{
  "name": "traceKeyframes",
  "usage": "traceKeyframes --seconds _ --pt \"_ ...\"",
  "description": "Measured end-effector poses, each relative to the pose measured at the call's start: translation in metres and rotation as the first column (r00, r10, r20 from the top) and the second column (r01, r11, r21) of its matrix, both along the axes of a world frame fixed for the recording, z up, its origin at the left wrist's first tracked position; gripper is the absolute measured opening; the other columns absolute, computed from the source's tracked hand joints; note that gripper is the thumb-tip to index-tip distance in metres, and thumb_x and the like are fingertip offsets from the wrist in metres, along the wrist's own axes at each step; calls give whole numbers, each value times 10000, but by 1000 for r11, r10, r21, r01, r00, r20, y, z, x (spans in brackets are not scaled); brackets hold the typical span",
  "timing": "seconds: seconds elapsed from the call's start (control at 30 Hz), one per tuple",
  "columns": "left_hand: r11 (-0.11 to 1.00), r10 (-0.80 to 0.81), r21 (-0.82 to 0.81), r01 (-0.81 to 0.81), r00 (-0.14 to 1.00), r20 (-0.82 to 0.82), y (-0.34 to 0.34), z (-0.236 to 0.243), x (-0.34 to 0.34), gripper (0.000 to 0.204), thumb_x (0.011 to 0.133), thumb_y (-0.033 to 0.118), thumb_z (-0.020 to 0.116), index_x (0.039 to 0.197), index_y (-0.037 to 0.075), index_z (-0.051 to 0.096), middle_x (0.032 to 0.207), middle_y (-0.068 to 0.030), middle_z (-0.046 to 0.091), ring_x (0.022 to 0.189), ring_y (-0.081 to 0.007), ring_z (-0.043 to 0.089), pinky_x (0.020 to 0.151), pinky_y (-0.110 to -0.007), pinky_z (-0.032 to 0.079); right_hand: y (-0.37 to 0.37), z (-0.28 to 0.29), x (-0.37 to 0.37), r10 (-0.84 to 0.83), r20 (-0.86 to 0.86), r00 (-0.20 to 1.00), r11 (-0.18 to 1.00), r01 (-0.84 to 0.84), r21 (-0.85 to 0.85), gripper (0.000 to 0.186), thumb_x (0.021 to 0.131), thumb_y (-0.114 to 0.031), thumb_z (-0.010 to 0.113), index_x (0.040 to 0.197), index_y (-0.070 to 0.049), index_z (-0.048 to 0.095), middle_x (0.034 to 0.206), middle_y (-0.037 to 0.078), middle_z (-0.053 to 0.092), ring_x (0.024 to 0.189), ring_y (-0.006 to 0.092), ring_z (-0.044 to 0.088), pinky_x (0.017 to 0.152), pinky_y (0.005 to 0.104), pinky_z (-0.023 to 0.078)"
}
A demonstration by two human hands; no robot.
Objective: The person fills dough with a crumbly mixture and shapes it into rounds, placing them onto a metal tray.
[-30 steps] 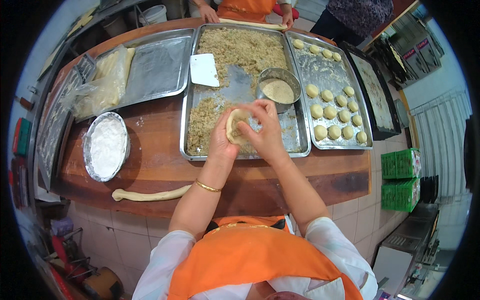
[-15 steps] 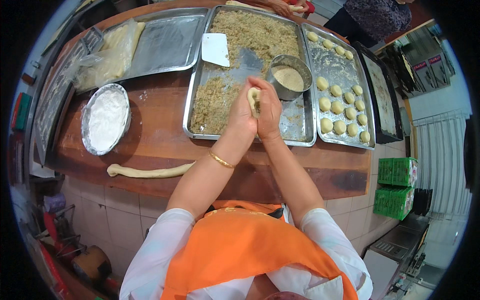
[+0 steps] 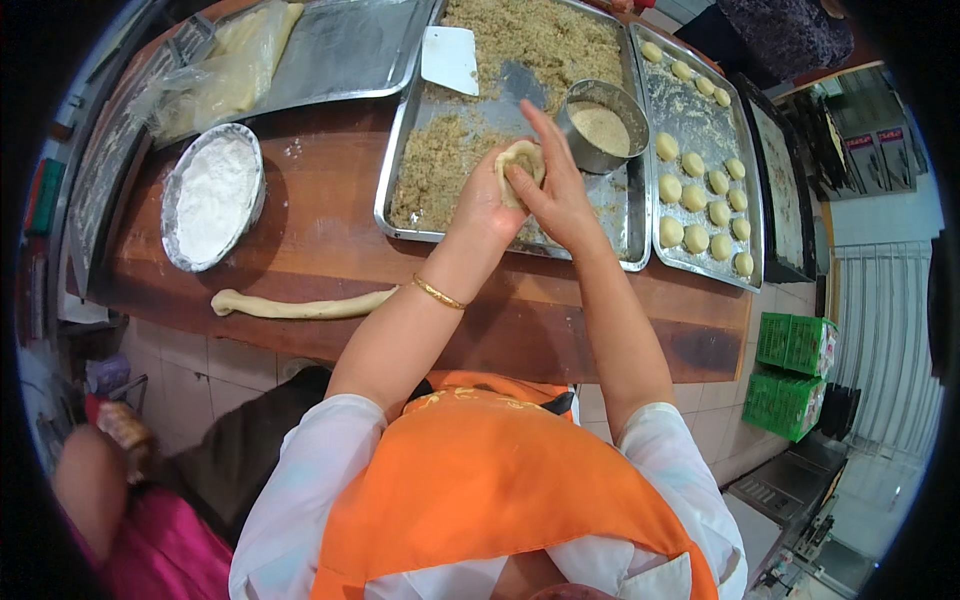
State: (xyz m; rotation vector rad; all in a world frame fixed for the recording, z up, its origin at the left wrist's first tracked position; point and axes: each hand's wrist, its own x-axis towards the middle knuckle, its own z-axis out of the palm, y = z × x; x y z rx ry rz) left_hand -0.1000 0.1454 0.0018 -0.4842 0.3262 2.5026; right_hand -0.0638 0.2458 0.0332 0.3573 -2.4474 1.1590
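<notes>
My left hand (image 3: pixel 486 198) cups a small round of dough (image 3: pixel 519 156) shaped like a shallow cup, with what looks like filling inside. My right hand (image 3: pixel 562 200) rests against its right side, thumb pressing at the opening and fingers stretched upward. Both hands are over the front part of a metal tray (image 3: pixel 384 185) spread with crumbly tan filling (image 3: pixel 436 180). Just right of my hands, a round metal tin (image 3: pixel 612 160) of pale crumbs stands in that tray. A white scraper (image 3: pixel 450 60) lies farther back. On the table near my left forearm is a dough rope (image 3: pixel 300 305).
A bowl (image 3: pixel 257 190) of white flour stands at left. Behind it are plastic-covered dough (image 3: pixel 235 75) and a metal tray (image 3: pixel 345 50). At right, another tray (image 3: pixel 695 110) carries several dough balls (image 3: pixel 694 198). A person in magenta (image 3: pixel 170 545) is close at lower left; another stands far right.
My hands have parted from around the dough, so its opening shows, and my right thumb now presses at it. The view has shifted. A person in magenta has come in at lower left.
</notes>
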Motion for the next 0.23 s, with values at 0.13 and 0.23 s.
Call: traceKeyframes --seconds 0.13,0.23 --pt "999 9 -34 -8 1000 15 7 -3 2 210 1013 248 533 1062 55 599 1004 -76 641 919 -221 646 793 -368 563 -2 -15 3 92 153 984 962 -48 -269 642 857 -47 618 1464 -66 409 1444 179 478 1363 327 438 1148 397 317" --pt "1000 21 -21 -22 999 -47 6 -11 1 249 1005 287 571 1099 56 580 1029 -79 630 946 -220 641 823 -361 566 -6 -19 2 109 140 984 943 -58 -326 661 850 -22 626 1471 -89 409 1450 170 477 1367 309 439 1148 392 318"
